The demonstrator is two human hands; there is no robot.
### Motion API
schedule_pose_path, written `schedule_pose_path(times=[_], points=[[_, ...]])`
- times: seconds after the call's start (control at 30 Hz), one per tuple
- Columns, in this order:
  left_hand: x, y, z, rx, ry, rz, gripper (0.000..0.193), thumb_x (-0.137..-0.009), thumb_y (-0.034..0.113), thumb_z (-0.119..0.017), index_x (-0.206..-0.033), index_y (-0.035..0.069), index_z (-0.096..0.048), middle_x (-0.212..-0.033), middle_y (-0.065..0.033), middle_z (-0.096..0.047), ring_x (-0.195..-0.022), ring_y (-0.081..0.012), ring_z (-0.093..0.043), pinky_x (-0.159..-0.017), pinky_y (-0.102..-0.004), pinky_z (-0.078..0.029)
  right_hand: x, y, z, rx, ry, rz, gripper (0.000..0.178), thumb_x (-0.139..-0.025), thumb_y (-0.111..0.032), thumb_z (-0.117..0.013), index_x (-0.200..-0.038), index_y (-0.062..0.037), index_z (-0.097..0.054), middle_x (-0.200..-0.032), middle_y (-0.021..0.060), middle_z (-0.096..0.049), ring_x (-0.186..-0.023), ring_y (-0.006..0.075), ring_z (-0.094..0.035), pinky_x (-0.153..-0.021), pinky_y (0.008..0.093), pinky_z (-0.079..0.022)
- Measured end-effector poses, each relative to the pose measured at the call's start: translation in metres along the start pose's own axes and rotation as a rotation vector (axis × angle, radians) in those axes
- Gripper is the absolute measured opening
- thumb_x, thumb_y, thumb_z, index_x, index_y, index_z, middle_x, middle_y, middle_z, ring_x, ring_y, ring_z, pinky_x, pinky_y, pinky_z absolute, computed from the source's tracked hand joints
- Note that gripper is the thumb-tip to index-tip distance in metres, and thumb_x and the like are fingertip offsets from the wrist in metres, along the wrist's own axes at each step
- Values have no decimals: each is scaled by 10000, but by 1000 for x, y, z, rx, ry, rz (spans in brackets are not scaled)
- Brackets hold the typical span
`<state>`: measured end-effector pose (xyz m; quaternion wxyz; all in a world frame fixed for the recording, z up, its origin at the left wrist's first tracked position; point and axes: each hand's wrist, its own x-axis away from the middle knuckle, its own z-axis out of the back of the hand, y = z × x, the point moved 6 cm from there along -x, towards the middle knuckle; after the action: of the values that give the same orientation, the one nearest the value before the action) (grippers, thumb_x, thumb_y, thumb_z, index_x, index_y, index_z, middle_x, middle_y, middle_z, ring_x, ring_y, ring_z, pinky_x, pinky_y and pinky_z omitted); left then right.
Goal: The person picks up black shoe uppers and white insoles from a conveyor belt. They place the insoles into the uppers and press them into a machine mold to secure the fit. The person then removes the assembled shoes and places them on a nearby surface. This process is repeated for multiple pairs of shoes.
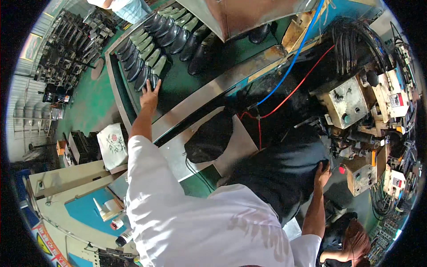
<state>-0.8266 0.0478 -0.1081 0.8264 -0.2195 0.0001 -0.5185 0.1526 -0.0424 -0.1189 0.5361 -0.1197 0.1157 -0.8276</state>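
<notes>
My left arm reaches forward to a green conveyor bed (178, 84). At its near left my left hand (150, 94) has its thumb and fingers around the toe of a shiny black shoe (154, 80) with a pale green last in it. Several more black shoes on lasts (141, 76) stand in rows beyond it, toes toward me. My right hand (323, 173) lies over the knee of my black trousers (284, 164), fingers spread and holding nothing.
A metal rail (222, 86) edges the conveyor, under a brown metal hood (240, 15). Blue hose (296, 62) and red hose (291, 95) hang ahead of me. Machine control boxes (347, 102) stand at right. Another person (129, 9) is at far left, and another (351, 240) at lower right.
</notes>
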Motion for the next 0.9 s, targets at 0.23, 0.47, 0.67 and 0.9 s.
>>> schedule_pose_path(times=[0.23,0.47,0.67,0.9], points=[[-39,30,62,76,-179,-104,333,-1014,135,-600,-1340,198,-606,-1404,-208,-641,-1277,-424,-664,-1009,-519,-596,1,21,-11,38,87,15,727,-1075,-539,-564,-1589,-33,-479,-1537,243,-580,-1367,515,-498,-1198,548,-369],[47,259,152,405,12,-534,281,-903,219,-651,-1103,81,-792,-1022,-195,-794,-978,-420,-777,-822,-532,-638,22,11,4,-82,175,134,700,-1083,-477,-601,-1572,10,-480,-1441,307,-602,-1328,458,-545,-1152,528,-426],[198,497,242,456,-8,-1295,428,-922,54,-635,-1350,40,-647,-1164,-247,-722,-1101,-447,-691,-951,-541,-572,47,61,2,-616,107,-32,576,-1090,-341,-625,-1536,12,-536,-1381,213,-643,-1195,357,-655,-1065,439,-502],[467,634,301,721,-139,-1968,388,-1029,79,-593,-1413,38,-626,-1275,-211,-685,-1207,-405,-653,-1007,-498,-549,238,191,77,-36,380,-498,455,-983,-205,-706,-1406,-49,-649,-1337,262,-677,-1243,438,-647,-1088,484,-514]])
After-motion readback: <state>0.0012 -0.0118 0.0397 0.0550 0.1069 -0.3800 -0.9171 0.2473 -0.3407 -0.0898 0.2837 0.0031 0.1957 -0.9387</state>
